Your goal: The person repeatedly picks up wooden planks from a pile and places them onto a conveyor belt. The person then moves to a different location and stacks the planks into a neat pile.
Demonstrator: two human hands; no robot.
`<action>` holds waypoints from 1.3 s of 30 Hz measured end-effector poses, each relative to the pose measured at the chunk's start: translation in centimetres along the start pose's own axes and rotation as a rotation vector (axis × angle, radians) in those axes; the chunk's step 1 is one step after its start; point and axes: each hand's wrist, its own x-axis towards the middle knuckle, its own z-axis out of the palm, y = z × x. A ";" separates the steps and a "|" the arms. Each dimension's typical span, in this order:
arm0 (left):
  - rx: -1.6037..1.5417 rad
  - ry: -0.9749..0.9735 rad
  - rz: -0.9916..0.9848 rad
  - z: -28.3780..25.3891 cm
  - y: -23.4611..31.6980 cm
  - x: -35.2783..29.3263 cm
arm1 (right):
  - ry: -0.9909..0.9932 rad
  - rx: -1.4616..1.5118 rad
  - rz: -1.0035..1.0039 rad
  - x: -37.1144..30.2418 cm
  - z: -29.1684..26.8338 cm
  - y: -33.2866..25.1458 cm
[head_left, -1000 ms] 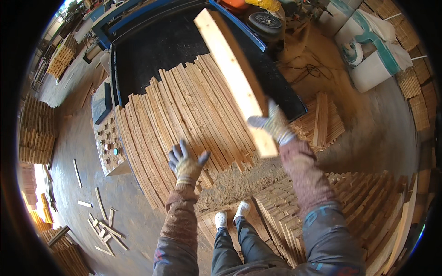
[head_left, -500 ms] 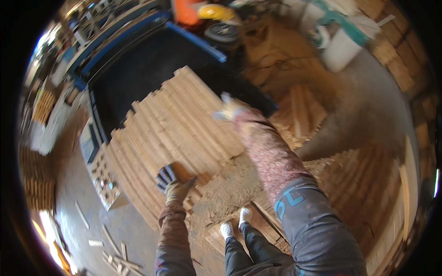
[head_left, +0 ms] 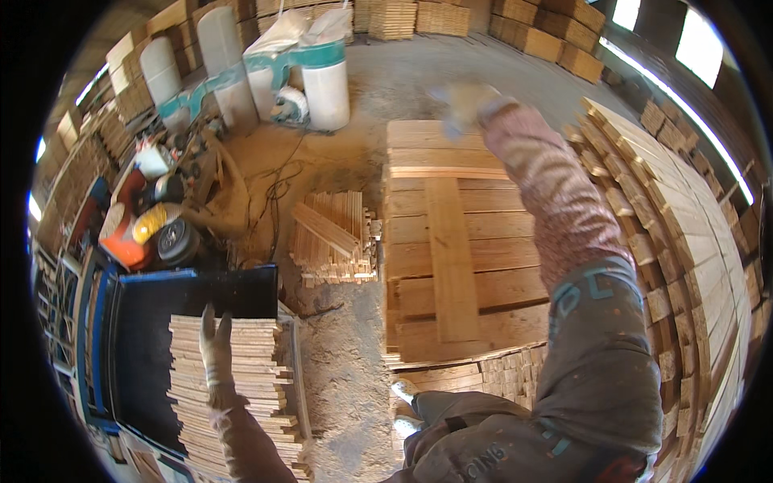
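My left hand (head_left: 215, 346), in a pale work glove, is at the row of long wooden strips (head_left: 241, 386) lying side by side on the black machine bed (head_left: 153, 346). Its fingers are stretched out and apart; whether they touch the strips cannot be told. My right hand (head_left: 473, 105), also gloved and blurred, reaches out over the far end of a stack of wide planks (head_left: 411, 241). Its fingers look spread, with nothing visible in them. One loose board (head_left: 451, 266) lies across those planks.
A small pile of short strips (head_left: 334, 241) stands on the dusty floor between machine and plank stack. Farther off are a white and green dust collector (head_left: 322, 88) and an orange machine part (head_left: 122, 241). Tall stacked timber (head_left: 668, 233) lines the right side.
My view and body have turned to the right, toward the plank stack. My right hand has swung from the strips to over the planks. My left hand stays at the strips, fingers extended.
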 end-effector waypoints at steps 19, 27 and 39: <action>0.804 -0.244 1.166 52.4 39.7 8.3 | 0.183 -0.280 0.104 -0.8 0.0 18.5; 0.844 -0.661 0.993 48.2 42.2 7.5 | 0.031 0.355 0.198 7.5 3.1 26.6; 0.116 -1.064 -0.118 22.7 37.8 2.9 | -0.236 0.395 0.323 5.8 5.7 24.6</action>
